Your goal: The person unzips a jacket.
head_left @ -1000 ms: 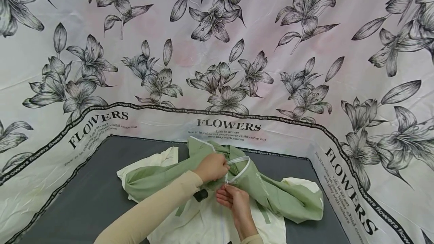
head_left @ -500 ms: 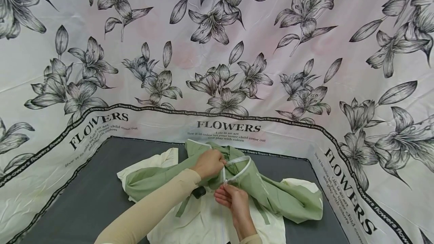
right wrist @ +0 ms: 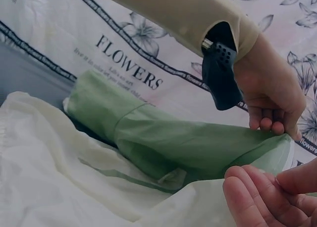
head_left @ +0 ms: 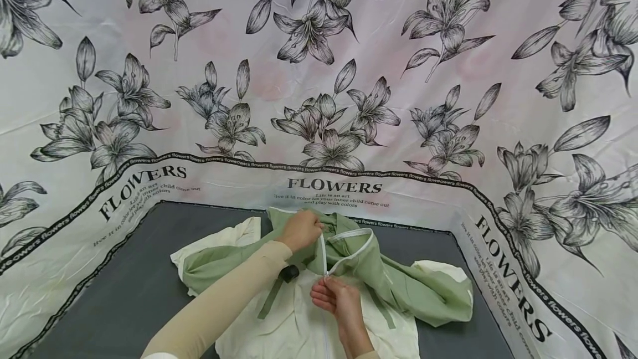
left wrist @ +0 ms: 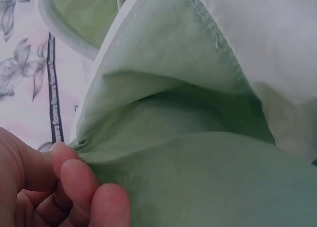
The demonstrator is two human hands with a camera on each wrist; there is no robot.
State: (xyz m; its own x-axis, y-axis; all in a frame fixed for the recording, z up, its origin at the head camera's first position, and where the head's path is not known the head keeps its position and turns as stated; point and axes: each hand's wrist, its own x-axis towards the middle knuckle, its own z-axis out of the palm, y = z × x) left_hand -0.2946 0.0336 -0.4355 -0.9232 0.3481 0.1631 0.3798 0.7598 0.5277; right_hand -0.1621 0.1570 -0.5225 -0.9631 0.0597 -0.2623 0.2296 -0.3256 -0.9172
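Note:
A jacket of pale green (head_left: 428,292) and cream (head_left: 294,326) cloth lies crumpled on the grey table (head_left: 124,292). My left hand (head_left: 310,227), in a beige sleeve, grips the green collar edge at the top of the white zipper (head_left: 323,254) and holds it up. My right hand (head_left: 326,282) pinches the zipper at its lower end, just above the cream front. In the left wrist view my curled fingers (left wrist: 79,187) bunch the green cloth (left wrist: 198,138). The right wrist view has my right fingertips (right wrist: 257,197) at the green fabric's edge below the left hand (right wrist: 272,98).
A floral black-and-white cloth (head_left: 319,71) printed "FLOWERS" rises behind the table and wraps both sides. One green sleeve (head_left: 219,262) stretches left, another lies to the right. A black wrist mount (right wrist: 220,73) sits on my left wrist.
My left hand has lifted the collar up and away, and the zipper now runs straighter between the hands. My right hand slid slightly toward me.

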